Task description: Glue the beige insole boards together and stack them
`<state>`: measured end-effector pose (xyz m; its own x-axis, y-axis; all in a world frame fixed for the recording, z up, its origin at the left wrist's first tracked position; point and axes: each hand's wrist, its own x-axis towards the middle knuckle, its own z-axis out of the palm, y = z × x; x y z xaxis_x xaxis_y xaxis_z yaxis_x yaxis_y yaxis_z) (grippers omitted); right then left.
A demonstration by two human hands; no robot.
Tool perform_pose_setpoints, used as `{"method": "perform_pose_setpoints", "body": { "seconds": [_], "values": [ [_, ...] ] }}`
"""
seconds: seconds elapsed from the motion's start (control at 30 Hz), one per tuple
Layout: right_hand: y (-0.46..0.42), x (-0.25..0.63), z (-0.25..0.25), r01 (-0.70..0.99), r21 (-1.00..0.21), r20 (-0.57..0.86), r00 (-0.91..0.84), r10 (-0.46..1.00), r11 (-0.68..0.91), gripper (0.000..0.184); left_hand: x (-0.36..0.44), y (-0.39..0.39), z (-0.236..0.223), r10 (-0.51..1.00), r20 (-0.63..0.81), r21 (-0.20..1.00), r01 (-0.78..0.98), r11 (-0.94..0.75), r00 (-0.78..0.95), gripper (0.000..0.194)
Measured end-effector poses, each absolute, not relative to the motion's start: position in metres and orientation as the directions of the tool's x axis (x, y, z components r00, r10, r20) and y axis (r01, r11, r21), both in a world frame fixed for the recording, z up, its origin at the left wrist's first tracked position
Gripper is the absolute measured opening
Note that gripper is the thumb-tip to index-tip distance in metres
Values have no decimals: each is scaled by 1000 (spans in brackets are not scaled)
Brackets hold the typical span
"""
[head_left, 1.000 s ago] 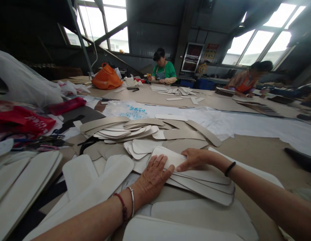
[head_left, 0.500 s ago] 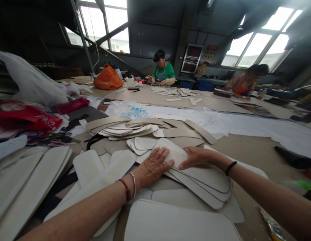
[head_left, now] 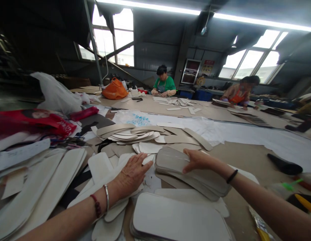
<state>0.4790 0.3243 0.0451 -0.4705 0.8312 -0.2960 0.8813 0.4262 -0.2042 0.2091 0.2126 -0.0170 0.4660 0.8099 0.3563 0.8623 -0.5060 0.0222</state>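
Note:
My right hand (head_left: 197,161) grips a stack of long pale board pieces (head_left: 185,172), fingers over its top and thumb at the edge, and the stack's left end is raised off the table. My left hand (head_left: 131,174) lies flat with fingers spread on the white pieces (head_left: 105,165) just left of that stack, apart from it. A large rounded white panel (head_left: 177,219) lies nearest me, under and in front of both forearms.
More cut pieces fan out ahead (head_left: 130,133), and long white strips (head_left: 37,187) pile at the left beside a red bag (head_left: 32,122) and a clear plastic bag (head_left: 56,95). White sheeting (head_left: 220,125) crosses the table. Two people (head_left: 164,83) work at the far side.
My right hand has gathered the board pieces into one stack and tipped it up. My left hand has slid off it to the left. The camera has tilted upward.

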Motion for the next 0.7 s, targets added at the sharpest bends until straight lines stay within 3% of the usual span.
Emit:
{"method": "perform_pose_setpoints", "body": {
  "seconds": [0.23, 0.5, 0.57, 0.63, 0.7],
  "values": [
    [335, 480, 19, 884, -289, -372, -457, 808, 366, 69, 200, 198, -20, 914, 247, 260, 887, -382, 321, 51],
    [315, 488, 70, 845, -396, -167, -451, 876, 360, 53, 217, 188, 4, 984, 57, 647, 744, -166, 170, 34],
    [297, 482, 92, 772, -536, -81, -449, 890, 341, 55, 227, 179, 16, 990, -14, 830, 554, -69, 144, 43],
    [268, 463, 106, 599, -730, -12, -492, 870, 329, 57, 240, 166, 28, 985, -60, 984, 177, 31, 162, 67],
    [230, 437, 109, 400, -870, -11, -602, 798, 289, 49, 255, 147, 34, 980, -58, 966, -236, 104, 192, 88]
  ]
}}
